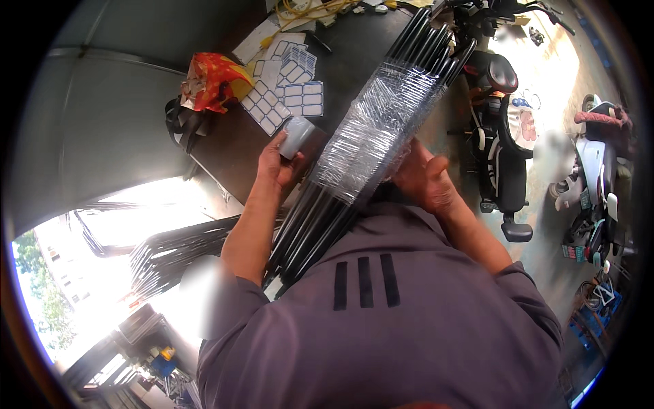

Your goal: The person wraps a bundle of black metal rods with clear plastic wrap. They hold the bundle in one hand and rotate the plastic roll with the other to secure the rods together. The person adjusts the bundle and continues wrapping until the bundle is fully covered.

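A bundle of long black tubes (304, 228) lies slantwise in front of me, from my waist up to the far right. Shiny clear stretch film (371, 126) is wound round its middle. To the left of the bundle, my left hand (277, 163) is closed round a grey roll (296, 138), which looks like a roll of film or tape. On the other side, my right hand (428, 178) is beside the wrapped part, palm turned up and thumb held apart. Its fingers reach toward the bundle's edge and are partly hidden, so contact is hard to make out.
Label sheets (300, 99) and a red and orange bag (216, 82) lie on the dark table (235, 160). Yellow cable (306, 12) is at its far end. Two-wheelers (504, 150) stand to the right. More black rods (184, 249) stretch out on the left.
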